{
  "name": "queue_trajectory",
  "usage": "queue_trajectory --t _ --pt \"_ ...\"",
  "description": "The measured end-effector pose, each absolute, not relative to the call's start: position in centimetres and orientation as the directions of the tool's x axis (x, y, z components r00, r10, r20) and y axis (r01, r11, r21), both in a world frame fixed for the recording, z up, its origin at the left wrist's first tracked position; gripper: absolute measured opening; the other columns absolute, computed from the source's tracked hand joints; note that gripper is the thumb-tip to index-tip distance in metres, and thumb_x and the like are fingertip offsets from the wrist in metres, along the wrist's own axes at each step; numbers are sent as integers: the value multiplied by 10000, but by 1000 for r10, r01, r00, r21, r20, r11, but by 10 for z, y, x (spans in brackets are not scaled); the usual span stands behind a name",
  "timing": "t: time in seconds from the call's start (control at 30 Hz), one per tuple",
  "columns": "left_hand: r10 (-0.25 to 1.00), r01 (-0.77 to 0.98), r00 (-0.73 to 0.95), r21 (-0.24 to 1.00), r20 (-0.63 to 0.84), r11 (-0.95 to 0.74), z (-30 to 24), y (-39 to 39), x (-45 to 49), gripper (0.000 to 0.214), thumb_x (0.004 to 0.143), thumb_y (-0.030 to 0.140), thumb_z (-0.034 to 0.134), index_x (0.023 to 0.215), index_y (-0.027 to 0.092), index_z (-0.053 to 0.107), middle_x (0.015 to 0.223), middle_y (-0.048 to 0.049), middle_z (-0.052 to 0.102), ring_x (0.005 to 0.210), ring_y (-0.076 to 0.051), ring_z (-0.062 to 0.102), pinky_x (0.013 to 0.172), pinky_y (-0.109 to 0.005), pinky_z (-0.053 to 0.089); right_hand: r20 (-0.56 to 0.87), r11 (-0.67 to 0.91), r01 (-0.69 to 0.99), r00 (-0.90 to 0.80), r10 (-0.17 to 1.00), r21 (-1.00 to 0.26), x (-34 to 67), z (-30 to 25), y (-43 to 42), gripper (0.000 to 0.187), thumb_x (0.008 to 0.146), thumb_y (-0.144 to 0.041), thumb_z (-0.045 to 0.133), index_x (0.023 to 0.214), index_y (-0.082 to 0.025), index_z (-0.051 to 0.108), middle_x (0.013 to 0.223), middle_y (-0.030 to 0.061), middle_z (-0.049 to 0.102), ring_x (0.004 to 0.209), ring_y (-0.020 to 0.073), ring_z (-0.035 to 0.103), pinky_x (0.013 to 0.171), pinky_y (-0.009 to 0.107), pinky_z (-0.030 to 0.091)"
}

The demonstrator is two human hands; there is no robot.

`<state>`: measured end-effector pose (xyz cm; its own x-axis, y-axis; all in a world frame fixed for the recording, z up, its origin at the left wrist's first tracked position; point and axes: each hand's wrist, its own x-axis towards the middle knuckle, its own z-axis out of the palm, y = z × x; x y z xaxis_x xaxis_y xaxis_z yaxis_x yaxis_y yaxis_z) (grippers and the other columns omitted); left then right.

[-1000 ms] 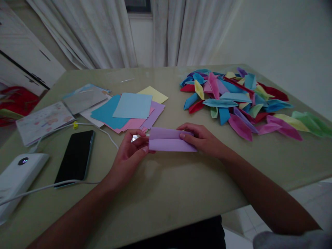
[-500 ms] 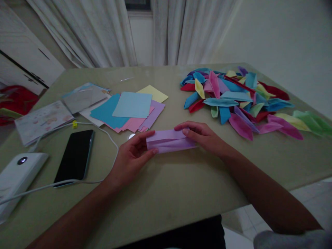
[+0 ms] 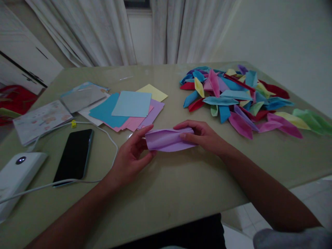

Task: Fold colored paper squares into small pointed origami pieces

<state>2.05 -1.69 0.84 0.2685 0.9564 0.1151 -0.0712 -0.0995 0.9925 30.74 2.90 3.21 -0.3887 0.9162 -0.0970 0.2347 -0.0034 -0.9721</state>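
A folded purple paper (image 3: 167,139) is held between both hands just above the olive table (image 3: 166,186). My left hand (image 3: 132,155) pinches its left end, thumb on the near side and fingers behind. My right hand (image 3: 202,135) grips its right end with curled fingers. The paper bows outward in the middle, its fold partly lifted.
A stack of flat coloured paper squares (image 3: 131,107) lies behind the hands. A heap of folded paper pieces (image 3: 233,98) covers the right side. A black phone (image 3: 74,156), a white cable (image 3: 77,123), a white device (image 3: 14,174) and printed sheets (image 3: 40,119) lie on the left.
The purple paper went from a flat double fold to a bulging, half-closed shape as both hands pressed its ends together and lifted it slightly.
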Motion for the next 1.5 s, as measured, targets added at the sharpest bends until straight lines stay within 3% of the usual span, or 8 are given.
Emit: queue_trajectory --t 0.2,0.33,0.57,0.83,1.0,1.13,1.33,1.5 --pt "931 -16 341 990 134 -137 1 -19 18 787 912 103 783 1615 363 541 1386 -85 686 1173 -212 718 1018 -349 606 44 133 267 -314 948 -955 310 30 34 242 895 -437 855 990 -215 862 1328 117 714 1153 273 700 860 357 550" --pt "928 -22 344 989 146 -148 0 -20 19 774 920 110 775 1610 373 542 1334 -74 690 1127 -194 718 1003 -340 599 65 205 308 -410 910 -929 308 31 32 381 802 -432 953 1108 -230 850 1230 96 764 1099 268 717 901 371 541" --pt "908 44 366 971 204 -236 -1 -21 16 793 968 110 722 1664 401 476 1426 -99 676 1174 -225 712 1031 -380 597 69 232 413 -371 926 -881 305 28 30 294 1042 -437 669 970 -175 784 908 44 757 821 191 655 728 308 473" --pt "819 548 444 613 362 -568 -4 -16 8 285 948 113 655 1094 275 839 1508 -125 670 1251 -314 695 1066 -515 588 89 181 508 -201 976 -842 308 19 35 213 1011 -408 684 1018 -205 749 858 36 730 741 189 606 660 319 419" --pt "795 648 419 469 439 -600 -5 -17 11 281 966 191 727 1206 313 808 1609 -103 632 1402 -387 601 1167 -616 456 -13 61 342 -210 978 -938 303 17 33 278 1001 -402 672 1201 -208 669 810 4 679 698 178 592 622 292 413" --pt "673 523 568 424 474 -740 -3 -19 15 346 1037 166 661 1290 368 785 1365 -50 806 1212 -301 736 1171 -544 405 10 102 292 -302 953 -951 298 16 29 252 998 -336 667 1224 -224 662 1040 44 740 893 203 676 752 309 503" --pt "697 453 613 558 371 -695 -4 -17 17 189 1060 241 665 1106 306 837 1132 -60 853 1033 -268 753 952 -432 526 115 328 552 -386 915 -767 299 12 27 255 1023 -238 625 1231 -206 769 1158 95 790 982 253 723 871 394 564" --pt "739 462 593 616 321 -638 -1 -14 16 183 1080 297 643 1114 282 822 1146 -78 826 1049 -269 744 954 -439 541 380 678 653 -564 733 -338 296 14 16 258 1052 -160 606 1225 -220 787 1493 196 673 1338 372 627 1124 585 501"
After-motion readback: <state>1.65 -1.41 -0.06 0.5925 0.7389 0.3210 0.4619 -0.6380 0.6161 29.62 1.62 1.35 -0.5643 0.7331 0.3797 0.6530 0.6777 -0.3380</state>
